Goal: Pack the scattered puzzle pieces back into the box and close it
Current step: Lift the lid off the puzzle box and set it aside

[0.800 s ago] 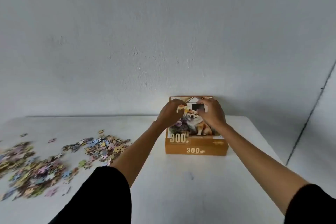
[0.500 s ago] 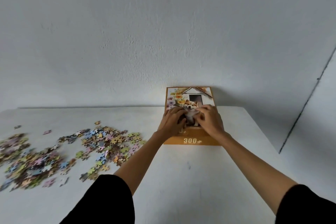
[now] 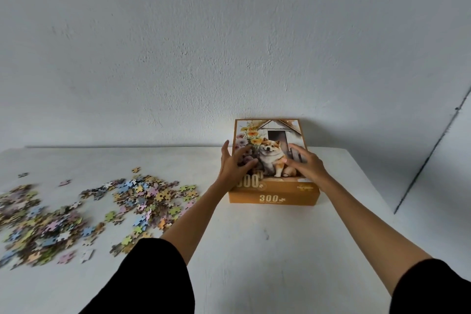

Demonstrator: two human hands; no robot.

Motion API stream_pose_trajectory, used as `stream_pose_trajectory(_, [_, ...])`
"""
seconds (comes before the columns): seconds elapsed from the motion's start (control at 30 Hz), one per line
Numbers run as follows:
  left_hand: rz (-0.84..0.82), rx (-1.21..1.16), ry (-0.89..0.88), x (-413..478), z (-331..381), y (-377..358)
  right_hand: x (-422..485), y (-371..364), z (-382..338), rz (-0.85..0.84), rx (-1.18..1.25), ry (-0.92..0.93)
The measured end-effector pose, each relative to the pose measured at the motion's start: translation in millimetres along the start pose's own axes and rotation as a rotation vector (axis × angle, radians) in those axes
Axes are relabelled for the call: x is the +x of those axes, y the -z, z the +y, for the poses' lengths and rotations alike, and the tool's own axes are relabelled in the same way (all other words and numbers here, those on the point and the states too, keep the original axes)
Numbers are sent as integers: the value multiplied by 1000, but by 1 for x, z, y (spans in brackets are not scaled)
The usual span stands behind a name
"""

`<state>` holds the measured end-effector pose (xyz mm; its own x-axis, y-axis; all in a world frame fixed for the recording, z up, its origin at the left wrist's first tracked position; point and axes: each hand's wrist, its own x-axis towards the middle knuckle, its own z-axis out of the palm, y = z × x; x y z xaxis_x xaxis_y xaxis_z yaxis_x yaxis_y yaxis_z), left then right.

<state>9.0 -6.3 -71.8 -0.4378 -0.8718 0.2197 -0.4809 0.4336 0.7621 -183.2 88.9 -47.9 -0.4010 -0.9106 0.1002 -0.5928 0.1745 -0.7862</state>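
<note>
Resting on the white worktop [image 3: 254, 250], the orange box [image 3: 274, 197] stands at the far edge, close to the wall [image 3: 229, 46], right of centre. Its lid [image 3: 276, 135] is on and shows a dog, flowers and a small house; the near side reads "300". Both hands are over the near half of the lid. The left hand [image 3: 233, 167] sits at the near left corner with fingers spread and slightly bent, thumb raised beside the left edge, gripping nothing. The right hand [image 3: 307, 164] lies over the right half with fingers straight and spread, palm down, gripping nothing. Contact between the palms and the lid cannot be confirmed. The pieces [image 3: 102, 209] lie loose on the left part of the worktop in a broad, uneven scatter, apart from the box; the nearest ones lie just beside the left forearm. Black sleeves [image 3: 153, 280] cover both upper arms at the bottom of the view.
</note>
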Motion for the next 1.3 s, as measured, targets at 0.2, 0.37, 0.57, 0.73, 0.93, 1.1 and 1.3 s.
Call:
stream_pose_trajectory(0.2, [-64,-203,119,6,-1,0,4,0,1,-65,190,-47])
stream_pose_trajectory(0.37, [-39,-182,95,2,5,3,-4,4,-2,-33,244,-23])
stream_pose_trajectory(0.57, [-8,-161,26,-25,21,27,-37,11,-26,-1,243,19])
stream_pose_trajectory(0.73, [6,-177,28,-85,34,40,-92,12,-37,-16,216,62])
stream_pose_trajectory(0.93, [-21,-238,66,-155,28,35,-154,5,-23,-41,192,77])
stream_pose_trajectory(1.1, [-11,-228,52,-178,26,30,-171,-6,-12,-35,188,76])
stream_pose_trajectory(1.3, [9,-213,21,-180,31,35,-174,-6,-14,-20,179,86])
